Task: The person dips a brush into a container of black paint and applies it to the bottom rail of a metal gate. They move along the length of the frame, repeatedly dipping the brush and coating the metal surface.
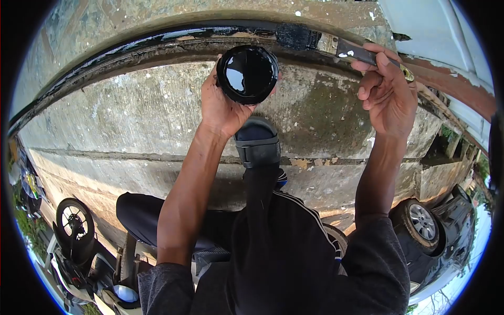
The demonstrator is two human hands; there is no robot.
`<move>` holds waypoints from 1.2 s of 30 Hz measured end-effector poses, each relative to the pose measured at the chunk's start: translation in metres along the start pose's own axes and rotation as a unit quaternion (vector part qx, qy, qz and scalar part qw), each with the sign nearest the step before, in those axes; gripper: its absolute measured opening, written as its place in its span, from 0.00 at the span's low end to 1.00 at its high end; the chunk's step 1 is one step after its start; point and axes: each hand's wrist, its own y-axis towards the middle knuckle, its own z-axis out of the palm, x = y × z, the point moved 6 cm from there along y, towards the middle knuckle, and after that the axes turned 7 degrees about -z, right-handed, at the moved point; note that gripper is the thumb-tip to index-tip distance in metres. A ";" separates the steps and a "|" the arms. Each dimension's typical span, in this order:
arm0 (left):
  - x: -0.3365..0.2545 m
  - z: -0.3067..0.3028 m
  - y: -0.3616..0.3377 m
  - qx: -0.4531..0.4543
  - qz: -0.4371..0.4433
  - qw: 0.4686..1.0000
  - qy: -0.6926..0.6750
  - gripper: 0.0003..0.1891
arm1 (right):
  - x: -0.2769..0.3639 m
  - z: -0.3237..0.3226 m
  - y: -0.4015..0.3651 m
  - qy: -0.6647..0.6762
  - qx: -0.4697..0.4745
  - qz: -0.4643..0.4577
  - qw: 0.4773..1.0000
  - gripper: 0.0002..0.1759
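Observation:
My left hand is wrapped round a paint can of glossy black paint, its open top facing me. Out to the right, my right hand pinches the handle of a paintbrush. The brush's black-coated bristles lie against a long rail along the top of the concrete. Shiny wet black paint covers much of the rail to the left of the brush; a bare brownish strip shows along its near side.
A concrete ledge spattered with white runs below the rail. My sandalled foot stands against it. A motorcycle is parked at lower left and a dark car at lower right. A pale panel rises at upper right.

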 end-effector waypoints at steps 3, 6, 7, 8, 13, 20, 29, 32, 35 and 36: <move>-0.002 -0.009 -0.002 0.051 -0.025 0.998 -0.027 0.29 | 0.013 -0.011 0.046 -0.137 0.028 -0.025 0.990 0.15; -0.005 -0.020 -0.004 0.040 -0.033 0.998 -0.028 0.30 | -0.005 -0.011 0.081 -0.322 0.079 -0.005 0.944 0.15; -0.006 -0.023 -0.005 0.005 -0.025 1.000 -0.016 0.31 | -0.011 -0.002 0.089 -0.318 0.117 -0.001 0.941 0.12; -0.007 -0.026 -0.007 -0.030 -0.017 0.999 -0.004 0.31 | -0.017 0.002 0.092 -0.305 0.092 0.023 0.948 0.10; -0.002 -0.030 -0.006 0.042 -0.044 0.996 -0.065 0.35 | -0.040 -0.017 0.103 -0.428 0.140 0.023 0.893 0.11; 0.009 -0.028 -0.002 0.046 -0.060 0.995 -0.065 0.35 | -0.032 0.009 0.097 -0.327 0.046 0.118 0.937 0.08; 0.008 -0.029 -0.009 0.039 -0.057 0.997 -0.047 0.36 | 0.002 -0.061 0.109 -0.591 0.039 -0.026 0.806 0.12; 0.014 -0.033 -0.011 0.031 -0.068 0.996 -0.045 0.37 | 0.008 -0.028 0.111 -0.703 0.078 -0.083 0.702 0.12; 0.017 -0.030 -0.016 0.018 -0.077 0.996 -0.043 0.37 | -0.016 0.026 0.111 -0.765 0.143 -0.139 0.613 0.14; 0.018 -0.030 -0.016 0.017 -0.075 0.996 -0.037 0.37 | -0.028 0.038 0.111 -0.753 0.164 -0.154 0.618 0.15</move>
